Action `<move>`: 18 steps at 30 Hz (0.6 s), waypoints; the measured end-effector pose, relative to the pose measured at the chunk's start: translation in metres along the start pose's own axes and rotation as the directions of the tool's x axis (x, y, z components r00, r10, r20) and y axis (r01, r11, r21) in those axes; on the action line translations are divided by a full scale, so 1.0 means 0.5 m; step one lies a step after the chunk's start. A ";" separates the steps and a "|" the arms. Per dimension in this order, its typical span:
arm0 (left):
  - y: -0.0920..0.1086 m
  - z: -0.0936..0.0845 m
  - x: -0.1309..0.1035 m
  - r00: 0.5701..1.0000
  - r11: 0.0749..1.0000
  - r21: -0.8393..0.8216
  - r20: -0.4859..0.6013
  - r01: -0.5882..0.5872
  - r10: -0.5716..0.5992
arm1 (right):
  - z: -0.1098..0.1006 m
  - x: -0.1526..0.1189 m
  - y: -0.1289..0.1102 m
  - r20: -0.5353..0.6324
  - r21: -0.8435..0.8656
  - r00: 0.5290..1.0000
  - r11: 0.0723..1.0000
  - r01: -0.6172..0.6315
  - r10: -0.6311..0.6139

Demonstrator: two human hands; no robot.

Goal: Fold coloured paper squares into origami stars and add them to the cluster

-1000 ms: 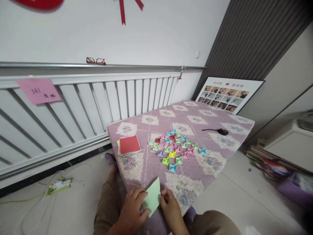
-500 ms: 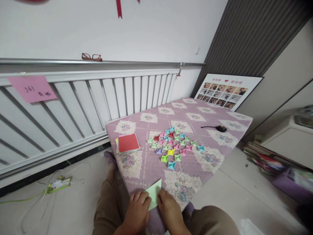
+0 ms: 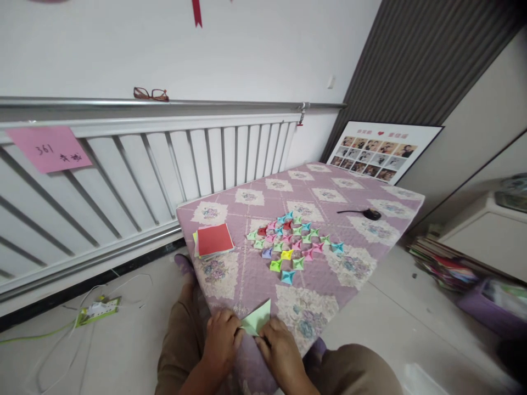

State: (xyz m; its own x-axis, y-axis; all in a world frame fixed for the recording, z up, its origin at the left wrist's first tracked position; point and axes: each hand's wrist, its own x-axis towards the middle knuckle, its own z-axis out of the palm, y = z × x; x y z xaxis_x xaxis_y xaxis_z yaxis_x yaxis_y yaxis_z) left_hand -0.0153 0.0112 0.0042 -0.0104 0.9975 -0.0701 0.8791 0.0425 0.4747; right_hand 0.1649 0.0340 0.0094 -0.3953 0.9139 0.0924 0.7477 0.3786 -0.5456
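A pale green sheet of paper (image 3: 258,319) lies at the near corner of the table, one pointed corner facing away from me and its near edge bent. My left hand (image 3: 224,336) grips its left corner with curled fingers. On the paper's right side, my right hand (image 3: 280,346) is closed, thumb and fingers pressed on the lower edge. Beyond them stand several small folded paper pieces (image 3: 287,254) in blue, green, pink, red, yellow and purple. To the left lies a stack of coloured paper squares (image 3: 215,240) with red on top.
A patterned purple tablecloth (image 3: 247,274) covers the table. A black object with a thin strap (image 3: 371,214) lies at the right, before a leaning photo board (image 3: 368,153). A white radiator (image 3: 197,159) runs along the left; glasses (image 3: 151,94) rest on its pipe. A power strip (image 3: 99,310) is on the floor.
The green paper's near part has been folded up, so it now looks shorter and more triangular. My left hand has shifted left and my right thumb has moved inward along the lower edge.
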 end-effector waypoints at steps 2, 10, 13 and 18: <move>-0.002 -0.003 0.003 0.999 0.999 -0.005 -0.001 0.044 -0.044 | 0.003 0.006 -0.002 -0.004 -0.033 1.000 0.999 -0.015 0.014; -0.005 -0.010 0.017 0.994 0.993 0.019 0.013 0.113 -0.113 | 0.007 0.018 -0.006 -0.002 -0.190 0.996 0.977 -0.091 0.093; -0.003 -0.013 0.020 0.992 0.991 0.047 0.026 0.123 -0.124 | 0.006 0.022 -0.009 0.003 -0.233 0.993 0.966 -0.114 0.118; 0.002 -0.017 0.025 0.992 0.988 0.099 0.034 0.120 -0.124 | 0.007 0.029 -0.012 0.007 -0.273 0.992 0.954 -0.122 0.129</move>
State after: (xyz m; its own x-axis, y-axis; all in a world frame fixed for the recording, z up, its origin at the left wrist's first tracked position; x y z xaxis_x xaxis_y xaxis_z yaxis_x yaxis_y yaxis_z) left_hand -0.0188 0.0243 0.0114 -0.1035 0.9820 -0.1580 0.9144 0.1564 0.3734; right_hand 0.1528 0.0445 0.0111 -0.2992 0.9541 0.0148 0.9074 0.2893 -0.3049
